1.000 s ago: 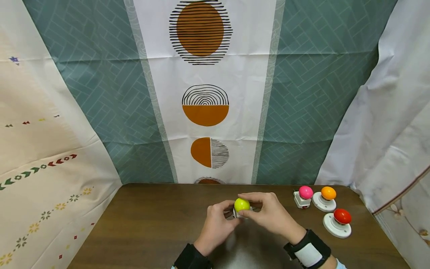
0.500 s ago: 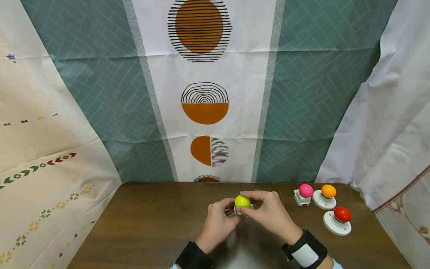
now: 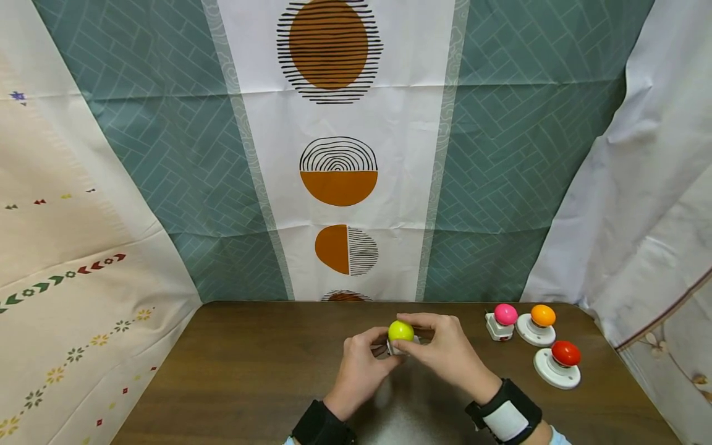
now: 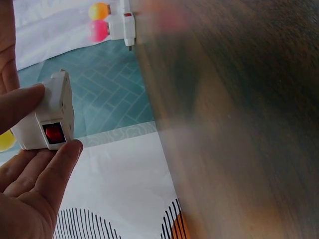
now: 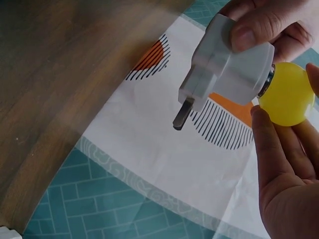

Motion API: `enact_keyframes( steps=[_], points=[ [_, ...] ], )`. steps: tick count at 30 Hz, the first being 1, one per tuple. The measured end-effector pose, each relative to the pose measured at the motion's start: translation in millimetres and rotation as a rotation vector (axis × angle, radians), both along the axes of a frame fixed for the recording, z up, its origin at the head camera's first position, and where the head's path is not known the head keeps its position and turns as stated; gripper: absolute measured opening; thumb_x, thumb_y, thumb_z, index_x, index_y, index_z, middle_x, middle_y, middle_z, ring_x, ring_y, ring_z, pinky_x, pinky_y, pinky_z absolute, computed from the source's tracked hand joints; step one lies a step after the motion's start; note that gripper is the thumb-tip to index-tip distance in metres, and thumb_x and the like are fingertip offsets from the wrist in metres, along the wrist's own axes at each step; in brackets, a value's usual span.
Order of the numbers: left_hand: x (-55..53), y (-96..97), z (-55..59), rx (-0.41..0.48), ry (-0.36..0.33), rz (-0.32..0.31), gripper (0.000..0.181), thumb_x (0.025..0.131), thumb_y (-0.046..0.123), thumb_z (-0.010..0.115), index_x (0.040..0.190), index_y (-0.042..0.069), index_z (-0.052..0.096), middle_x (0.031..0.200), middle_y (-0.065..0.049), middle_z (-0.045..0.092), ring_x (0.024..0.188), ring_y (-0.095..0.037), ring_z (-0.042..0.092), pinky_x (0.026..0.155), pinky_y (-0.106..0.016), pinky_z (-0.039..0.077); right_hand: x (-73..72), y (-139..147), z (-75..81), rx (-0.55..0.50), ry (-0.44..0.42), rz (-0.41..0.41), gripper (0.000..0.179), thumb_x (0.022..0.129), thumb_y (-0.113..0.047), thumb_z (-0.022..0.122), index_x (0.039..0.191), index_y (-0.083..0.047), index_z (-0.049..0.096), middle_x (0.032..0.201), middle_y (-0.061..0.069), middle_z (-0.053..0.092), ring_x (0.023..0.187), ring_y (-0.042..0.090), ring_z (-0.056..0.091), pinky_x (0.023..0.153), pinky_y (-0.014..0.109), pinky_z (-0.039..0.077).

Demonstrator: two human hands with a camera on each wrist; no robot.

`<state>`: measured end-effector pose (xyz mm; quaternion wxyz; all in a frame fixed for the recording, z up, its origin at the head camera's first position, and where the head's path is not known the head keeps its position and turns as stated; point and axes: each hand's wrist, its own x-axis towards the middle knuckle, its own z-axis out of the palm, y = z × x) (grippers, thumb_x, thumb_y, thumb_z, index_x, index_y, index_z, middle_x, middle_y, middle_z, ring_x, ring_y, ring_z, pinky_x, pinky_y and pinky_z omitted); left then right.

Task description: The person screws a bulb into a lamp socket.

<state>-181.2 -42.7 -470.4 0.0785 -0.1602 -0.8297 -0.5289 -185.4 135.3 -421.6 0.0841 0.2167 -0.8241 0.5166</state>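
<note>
Just above the table, both hands work on one lamp. My left hand (image 3: 360,372) grips a white plug-in lamp socket (image 4: 52,107), its thumb on one side and fingers on the other. A red switch (image 4: 53,133) shows on the socket in the left wrist view, and a flat metal prong (image 5: 183,114) in the right wrist view. The fingers and thumb of my right hand (image 3: 447,351) pinch a yellow light bulb (image 3: 400,331) around its globe. The bulb's base sits in the socket's mouth, with a thin strip of metal collar (image 5: 267,81) in sight.
To the right on the brown table (image 3: 250,371) stand a pink bulb (image 3: 505,314) in a white plug-in socket (image 3: 499,329), an orange bulb (image 3: 543,315) on a round white base (image 3: 535,334), and a red bulb (image 3: 566,353) on another round base (image 3: 556,374). Patterned cloth (image 3: 500,154) hangs behind.
The right thumb and index finger have shifted slightly on the yellow bulb. Both hands, the socket and the bulbs on the right otherwise keep their places.
</note>
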Motion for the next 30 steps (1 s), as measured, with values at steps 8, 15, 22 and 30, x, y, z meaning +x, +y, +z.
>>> enact_keyframes(
  steps=[8,15,22,30],
  points=[
    [-0.2,1.4,0.4,0.02,0.025,-0.027,0.039,0.074,0.024,0.078,0.11,0.018,0.065,0.106,0.001,0.069,0.093,-0.007,0.067,0.077,-0.024,0.054,-1.6,4,1.8,0.033,0.009,0.021,0.042,0.071,-0.031,0.081,0.11,-0.022,0.068,0.109,-0.001,0.069,0.094,0.009,0.066,0.076,0.031,0.055],
    [0.9,3.2,3.4,0.016,0.023,0.058,0.041,0.073,0.023,0.08,0.111,0.015,0.065,0.106,-0.001,0.069,0.092,-0.01,0.068,0.077,-0.024,0.054,3.4,5,6.8,0.027,-0.03,-0.063,0.045,0.071,-0.038,0.079,0.112,-0.024,0.067,0.111,-0.005,0.068,0.096,0.009,0.067,0.079,0.032,0.055],
    [-0.6,3.0,4.3,0.021,0.053,0.183,0.043,0.07,0.025,0.082,0.11,0.018,0.065,0.104,0.003,0.07,0.091,-0.009,0.068,0.076,-0.023,0.054,9.7,2,10.8,0.133,-0.031,-0.206,0.031,0.077,-0.036,0.075,0.102,-0.018,0.071,0.097,-0.006,0.072,0.085,0.006,0.068,0.071,0.023,0.055],
    [0.2,3.9,6.0,0.041,0.062,0.27,0.045,0.07,0.034,0.081,0.11,0.02,0.065,0.101,0.005,0.07,0.09,-0.007,0.066,0.076,-0.022,0.054,11.7,-8,3.6,0.248,-0.131,-0.178,0.02,0.082,-0.033,0.07,0.095,-0.019,0.074,0.086,-0.01,0.071,0.072,0.002,0.061,0.061,0.018,0.049]
  ],
)
